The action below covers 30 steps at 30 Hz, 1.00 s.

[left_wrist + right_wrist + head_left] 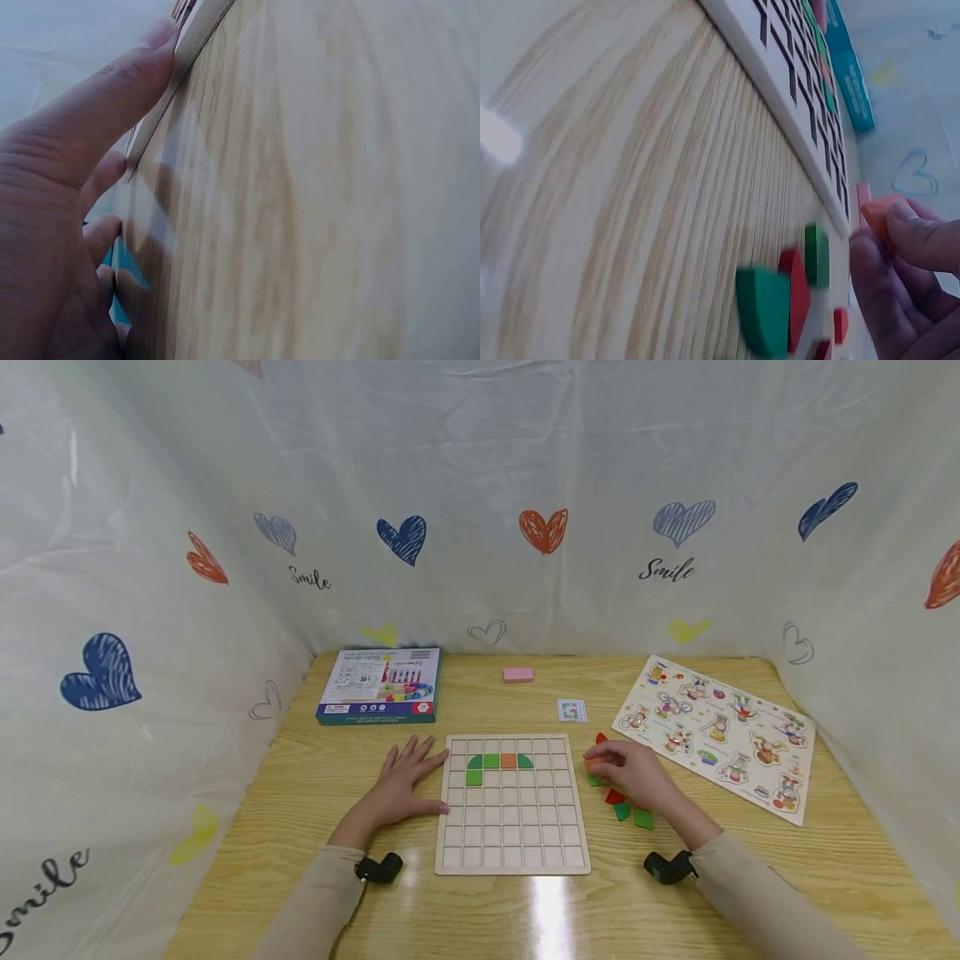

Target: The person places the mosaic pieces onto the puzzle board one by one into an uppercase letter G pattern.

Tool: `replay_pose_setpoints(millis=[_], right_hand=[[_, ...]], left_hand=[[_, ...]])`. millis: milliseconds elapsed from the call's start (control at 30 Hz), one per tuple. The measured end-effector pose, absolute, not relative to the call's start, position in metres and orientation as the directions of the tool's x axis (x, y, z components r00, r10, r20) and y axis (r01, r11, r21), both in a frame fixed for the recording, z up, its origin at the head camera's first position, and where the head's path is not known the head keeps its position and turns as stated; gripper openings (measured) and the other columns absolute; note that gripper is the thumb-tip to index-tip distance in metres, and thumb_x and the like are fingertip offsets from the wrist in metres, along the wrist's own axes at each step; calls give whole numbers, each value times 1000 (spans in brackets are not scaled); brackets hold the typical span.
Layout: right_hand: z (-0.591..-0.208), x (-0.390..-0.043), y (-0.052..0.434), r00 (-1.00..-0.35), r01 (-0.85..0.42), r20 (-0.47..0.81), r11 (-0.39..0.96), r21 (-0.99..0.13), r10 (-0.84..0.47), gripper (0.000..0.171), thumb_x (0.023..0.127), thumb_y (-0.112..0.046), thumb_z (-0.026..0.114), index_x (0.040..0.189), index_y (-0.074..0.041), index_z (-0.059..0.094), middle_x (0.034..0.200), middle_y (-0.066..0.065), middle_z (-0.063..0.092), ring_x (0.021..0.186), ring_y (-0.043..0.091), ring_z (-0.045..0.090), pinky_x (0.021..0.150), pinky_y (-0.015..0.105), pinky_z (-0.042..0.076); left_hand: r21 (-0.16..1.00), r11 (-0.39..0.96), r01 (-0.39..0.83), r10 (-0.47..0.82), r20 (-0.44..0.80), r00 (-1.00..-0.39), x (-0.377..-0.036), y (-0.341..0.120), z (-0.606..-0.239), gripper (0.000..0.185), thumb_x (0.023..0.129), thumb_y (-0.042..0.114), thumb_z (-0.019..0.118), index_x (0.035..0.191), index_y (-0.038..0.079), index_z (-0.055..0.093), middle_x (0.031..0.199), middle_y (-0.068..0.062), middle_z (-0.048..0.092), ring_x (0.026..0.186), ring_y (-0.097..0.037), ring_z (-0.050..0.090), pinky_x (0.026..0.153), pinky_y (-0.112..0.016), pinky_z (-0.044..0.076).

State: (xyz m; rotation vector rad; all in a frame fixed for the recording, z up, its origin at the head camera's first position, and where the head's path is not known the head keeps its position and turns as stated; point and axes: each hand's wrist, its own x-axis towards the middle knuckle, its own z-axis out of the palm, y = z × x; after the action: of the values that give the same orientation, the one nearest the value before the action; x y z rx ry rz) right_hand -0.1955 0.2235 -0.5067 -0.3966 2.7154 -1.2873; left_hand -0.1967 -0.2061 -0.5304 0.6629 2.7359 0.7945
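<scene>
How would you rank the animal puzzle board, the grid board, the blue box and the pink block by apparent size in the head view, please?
1. Animal puzzle board and grid board: they look about alike, so no ranking between them.
2. Blue box, though it lies farther from the camera.
3. Pink block, clearly smallest.

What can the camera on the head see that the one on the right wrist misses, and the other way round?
Only the head view shows the left hand lying flat against the grid board's left edge, the animal puzzle board, the small card and the five pieces already set in the grid.

Only the right wrist view shows, close up, the fingertips pinching the orange piece.

Both show the right hand, the orange piece, the loose red and green pieces, the grid board, the blue box, the pink block and the wooden table.
</scene>
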Motion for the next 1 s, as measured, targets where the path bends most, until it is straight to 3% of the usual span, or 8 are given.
replay_pose_setpoints(millis=[233,433,733,1000], right_hand=[[-506,-200,187,-939,-224,10,590,-775,-343,14,93,-20,76,106,-17,79,103,-3,75,91,13,68,79,28,55],[-506,-202,153,-915,-219,-31,560,-799,-402,14,96,-16,72,108,-18,78,101,-6,72,87,11,63,78,29,54],[-518,-200,107,-872,-317,35,509,-800,-488,14,95,-15,73,106,-20,79,102,-7,73,86,7,64,76,27,54],[-519,-197,76,-853,-347,50,494,-797,-519,8,93,-16,75,100,-19,78,91,-11,72,81,3,63,73,25,54]], left_hand=[[547,755,362,478,-80,-875,-196,-206,-530,97,80,60,79,159,23,37,170,-11,13,156,-39,-3,122,-59,-9],[557,749,359,478,-78,-875,-196,-206,-530,97,80,60,79,159,23,38,170,-11,13,156,-38,-3,122,-58,-10],[557,747,362,478,-71,-876,-197,-207,-532,97,79,61,79,159,23,38,170,-11,15,156,-39,-2,122,-60,-9],[561,745,361,477,-70,-876,-197,-208,-532,95,80,61,78,159,24,39,170,-11,15,156,-39,-2,122,-60,-9]])
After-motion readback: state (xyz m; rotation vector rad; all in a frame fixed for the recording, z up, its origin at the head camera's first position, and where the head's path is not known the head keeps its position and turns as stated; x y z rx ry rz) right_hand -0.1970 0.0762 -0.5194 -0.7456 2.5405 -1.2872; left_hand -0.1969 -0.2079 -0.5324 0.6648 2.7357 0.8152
